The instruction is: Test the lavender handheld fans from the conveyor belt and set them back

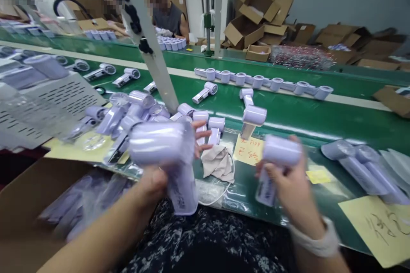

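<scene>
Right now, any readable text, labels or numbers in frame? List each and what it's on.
Nothing reads cleanly.
Orange handwriting on the yellow note behind the cloth: strokes visible, not legible.
Dark handwriting on the yellow sheet at lower right: blurred, unreadable.
Small dark print on the handle of the lilac fan in the left hand: blurred.
Print on the handle of the second fan in the right hand: motion-blurred.
Small yellow sticky: no text visible.

- Handheld fans (160,143): pale lilac, glossy.
- Conveyor belt (288,115): deep green with a cream stripe.
- Paper notes (378,222): pale yellow, dark handwriting.
- Cloth (219,162): beige.
- Cardboard boxes (256,13): brown.
- Garment (205,239): black, white floral speckle.
</scene>
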Motion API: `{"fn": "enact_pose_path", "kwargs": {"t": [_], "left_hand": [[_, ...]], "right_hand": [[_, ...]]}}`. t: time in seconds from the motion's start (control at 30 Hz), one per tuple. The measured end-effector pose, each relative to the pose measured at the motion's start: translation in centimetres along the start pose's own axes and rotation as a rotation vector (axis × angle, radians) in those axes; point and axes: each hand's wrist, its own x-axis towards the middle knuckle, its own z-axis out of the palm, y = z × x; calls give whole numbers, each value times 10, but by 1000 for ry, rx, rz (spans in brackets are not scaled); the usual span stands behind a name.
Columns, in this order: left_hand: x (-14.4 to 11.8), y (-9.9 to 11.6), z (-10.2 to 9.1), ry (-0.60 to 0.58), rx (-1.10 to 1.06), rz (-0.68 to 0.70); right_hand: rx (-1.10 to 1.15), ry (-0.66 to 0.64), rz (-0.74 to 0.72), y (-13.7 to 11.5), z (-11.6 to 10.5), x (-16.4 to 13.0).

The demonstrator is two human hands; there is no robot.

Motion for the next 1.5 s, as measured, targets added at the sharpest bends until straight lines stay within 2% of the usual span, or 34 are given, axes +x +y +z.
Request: {"fn": "enact_pose_path", "kwargs": {"t": [0.07,0.13,0.17,0.23,0.27,0.33,0.4,0.5,0.57,0.63,0.7,0.77,0.83,0.87,0.93,0.97,1.03,1.1,1.2,1.3,1.4,1.5], "left_hand": [[-2,-22,22,-17,88,21],[-3,-43,44,77,223,146],[-2,-52,54,146,277,217],[-1,-66,66,230,340,280],[-1,-71,68,213,374,264],[-1,-76,64,95,485,184],[1,-74,50,-8,649,120],[15,-57,24,-61,832,47],[37,-41,8,-75,898,18],[69,-27,-3,-63,967,34],[107,-21,-12,-71,1062,49],[148,-24,-21,-133,1190,-103],[187,-35,-32,-204,1285,-335],[206,-43,-38,-208,1308,-414],[237,-63,-48,-149,1353,-527],[249,-73,-51,-103,1370,-566],[264,-93,-54,-15,1375,-623],[271,-110,-52,55,1337,-660],[271,-122,-46,131,1223,-685],[272,-114,-43,149,1028,-722],[264,-85,-37,164,781,-702],[226,-45,-30,218,559,-592]], "right_hand": [[86,-200,7,13,31,-6],[146,-394,-24,21,53,-13],[161,-455,-37,23,59,-16],[144,-476,-42,20,59,-16],[99,-443,-41,18,52,-13],[-91,-311,-40,14,22,-2],[-396,-123,-40,16,-24,16],[-896,114,19,37,-97,47],[-1164,200,13,57,-134,63],[-1267,266,-5,74,-156,71],[-1298,344,-19,84,-167,70],[-1348,455,-29,86,-170,67],[-1395,559,-54,79,-163,69],[-1396,572,-78,73,-155,75],[-1352,489,-147,59,-126,95],[-1299,372,-170,53,-107,110],[-1273,208,-189,48,-64,145],[-1264,110,-156,53,-24,179],[-1255,42,-100,70,12,214],[-1223,46,-85,82,20,222],[-1147,78,-111,85,16,217],[-1019,137,-164,81,11,213]]}}
